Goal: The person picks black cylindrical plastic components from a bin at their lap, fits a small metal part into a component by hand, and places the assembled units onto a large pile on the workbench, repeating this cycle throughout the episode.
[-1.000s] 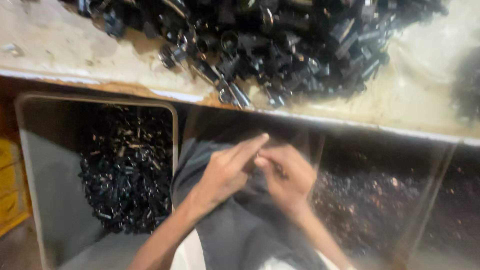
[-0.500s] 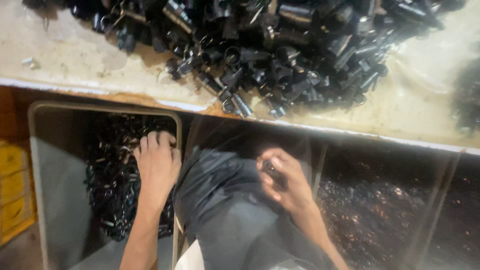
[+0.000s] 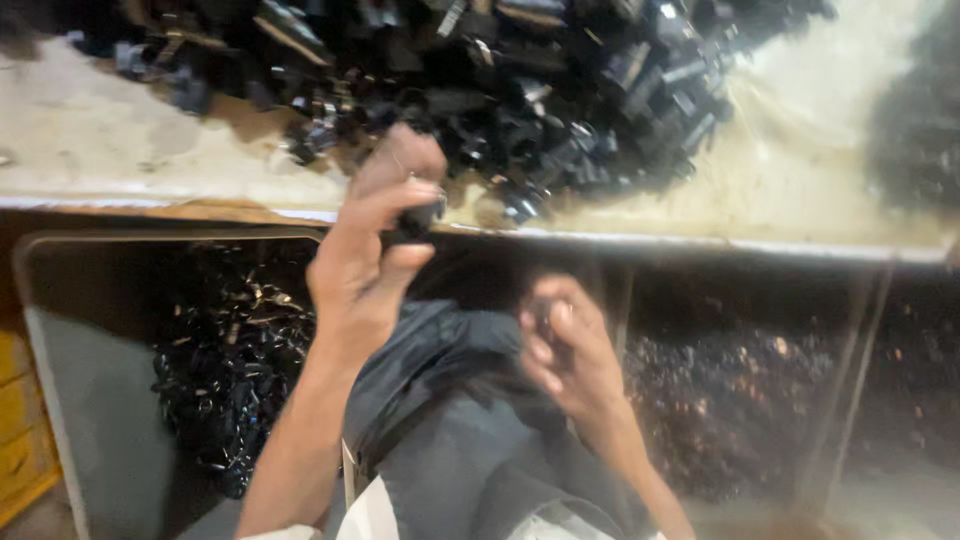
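The person's left hand is raised to the front edge of the desk, its grip pinching a small black part between thumb and fingers. The part sits just at the desk edge, directly below the large heap of black parts that covers the desk's far side. The picture is blurred, so the part's exact shape cannot be made out.

The right hand is held lower, over the person's lap, well apart from the left. Its fingers are curled inward around a small dark piece; the grip appears pressed together on it, though blur hides the contact.

Below the desk edge on the left stands a grey bin holding a layer of small black pieces. To the right, behind a clear plastic sheet, lies a mass of dark, brownish small pieces. A yellow crate shows at the far left edge. Dark grey cloth covers the person's lap between the two forearms.
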Motion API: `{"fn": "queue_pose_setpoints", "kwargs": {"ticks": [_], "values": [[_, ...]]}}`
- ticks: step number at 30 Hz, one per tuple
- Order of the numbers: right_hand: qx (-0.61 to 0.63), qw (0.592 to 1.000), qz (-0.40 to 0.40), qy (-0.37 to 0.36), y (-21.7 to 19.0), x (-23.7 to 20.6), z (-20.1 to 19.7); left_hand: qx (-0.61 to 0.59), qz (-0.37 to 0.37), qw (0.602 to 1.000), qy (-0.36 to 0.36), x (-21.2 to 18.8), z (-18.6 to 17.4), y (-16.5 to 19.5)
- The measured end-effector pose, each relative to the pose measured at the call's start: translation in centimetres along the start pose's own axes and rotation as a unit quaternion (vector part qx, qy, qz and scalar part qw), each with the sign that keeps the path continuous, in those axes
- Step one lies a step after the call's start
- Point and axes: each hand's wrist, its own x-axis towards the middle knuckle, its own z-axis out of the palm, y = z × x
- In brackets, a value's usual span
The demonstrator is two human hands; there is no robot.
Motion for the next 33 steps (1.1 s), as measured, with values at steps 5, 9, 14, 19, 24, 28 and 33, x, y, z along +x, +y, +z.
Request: {"fn": "queue_pose_setpoints", "kwargs": {"ticks": [5, 9, 14, 19, 24, 28, 33], "values": [[0.050, 0.999, -0.012, 0.014, -1.0, -0.7, -0.1, -0.253, -0.190, 0.948, -0.039, -4.0, 3.6, 0.4], [-0.006, 0.996, -0.078, 0.046, -1.4, -0.9, 0.9, 0.031, -0.151, 0.979, -0.132, -5.1, 4.6, 0.4], [-0.259, 0.950, -0.131, 0.118, -0.9, -1.4, 4.2, 0.107, -0.014, 0.980, -0.165, -5.1, 3.5, -0.2], [-0.612, 0.721, -0.325, 0.014, -2.4, -1.5, 6.3, 0.132, 0.056, 0.972, -0.185, -4.9, 3.4, 0.2], [-0.582, 0.749, -0.306, 0.080, -1.0, -1.3, 5.6, 0.012, -0.104, 0.979, -0.172, -6.0, 4.4, 0.4], [-0.482, 0.853, -0.192, 0.055, 0.4, -0.8, 3.0, -0.008, -0.070, 0.990, -0.124, -8.2, 4.2, -1.1], [-0.034, 0.993, 0.040, 0.102, 0.5, 1.2, 0.2, -0.024, -0.360, 0.926, 0.111, -9.3, -1.4, -2.2]]}}
